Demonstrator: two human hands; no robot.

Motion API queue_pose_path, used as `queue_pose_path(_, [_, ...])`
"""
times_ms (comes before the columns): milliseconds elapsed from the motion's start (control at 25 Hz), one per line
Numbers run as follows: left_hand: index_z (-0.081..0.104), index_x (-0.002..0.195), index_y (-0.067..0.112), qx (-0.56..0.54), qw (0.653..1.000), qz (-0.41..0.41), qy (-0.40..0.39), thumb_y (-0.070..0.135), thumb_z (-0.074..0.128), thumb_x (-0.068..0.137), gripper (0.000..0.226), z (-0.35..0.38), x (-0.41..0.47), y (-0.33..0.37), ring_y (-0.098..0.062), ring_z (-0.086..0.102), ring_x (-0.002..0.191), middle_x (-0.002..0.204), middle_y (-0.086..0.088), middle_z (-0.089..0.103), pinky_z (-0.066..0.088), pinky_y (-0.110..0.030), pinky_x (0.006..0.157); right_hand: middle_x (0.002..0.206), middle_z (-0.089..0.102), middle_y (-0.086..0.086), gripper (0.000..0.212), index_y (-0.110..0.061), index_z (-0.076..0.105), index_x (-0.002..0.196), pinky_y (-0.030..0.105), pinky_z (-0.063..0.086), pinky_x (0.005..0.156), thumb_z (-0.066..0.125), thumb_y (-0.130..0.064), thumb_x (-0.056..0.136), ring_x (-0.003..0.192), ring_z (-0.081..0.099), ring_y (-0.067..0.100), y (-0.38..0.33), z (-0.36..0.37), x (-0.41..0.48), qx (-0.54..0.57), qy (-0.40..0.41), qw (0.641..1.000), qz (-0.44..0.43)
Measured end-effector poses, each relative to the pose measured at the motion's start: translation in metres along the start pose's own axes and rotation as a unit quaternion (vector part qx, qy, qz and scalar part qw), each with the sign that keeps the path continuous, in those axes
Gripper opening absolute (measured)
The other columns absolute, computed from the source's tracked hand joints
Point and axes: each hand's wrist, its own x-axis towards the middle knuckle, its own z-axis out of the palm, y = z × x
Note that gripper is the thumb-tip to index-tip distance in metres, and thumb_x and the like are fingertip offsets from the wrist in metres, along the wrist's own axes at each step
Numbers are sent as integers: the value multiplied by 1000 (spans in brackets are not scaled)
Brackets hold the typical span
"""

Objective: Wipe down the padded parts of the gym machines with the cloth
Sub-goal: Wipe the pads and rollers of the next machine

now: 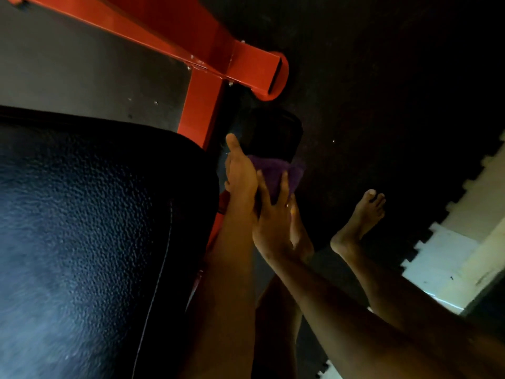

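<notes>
1. The purple cloth (284, 170) lies against the lower edge of a small black pad (276, 135), beside the red frame (200, 105).
2. The right hand (273, 222) presses the cloth with its fingers (284, 187) straight and spread.
3. The left hand (241, 173) touches the cloth's left edge with one digit stretched up. I cannot tell whether its fingers grip.
4. A large black padded seat (95, 228) fills the left.

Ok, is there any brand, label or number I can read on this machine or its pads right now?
No text can be read in this view.
The red frame, the big black pad and the purple cloth show no lettering, labels or numbers.
The small dark pad is too dark and blurred to rule out a faint mark.
</notes>
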Motion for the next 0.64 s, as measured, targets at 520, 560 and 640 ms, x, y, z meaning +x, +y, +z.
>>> queue_pose_path(520, [42,153,28,-31,995,87,-21,78,25,92,81,-1,-34,-13,-21,41,144,155,-1,46,29,-47,121,169,6,19,81,-41,6,163,61,43,107,56,-45,99,149,24,46,1,-16,67,-54,-41,993,98])
queue_pose_path(560, [47,149,26,-46,995,80,-24,73,28,95,75,-3,-32,-13,-23,47,139,149,-2,53,33,-47,118,171,-1,16,85,-41,1,163,61,42,108,54,-52,97,150,20,47,0,-9,48,-98,-79,990,60])
queue_pose_path(640, [54,136,19,-20,996,78,-28,60,40,100,56,-8,-31,-16,-25,56,127,134,-5,61,41,-46,112,172,-7,7,86,-41,-2,162,62,43,107,52,-53,96,150,18,48,3,1,16,-134,-146,980,-24])
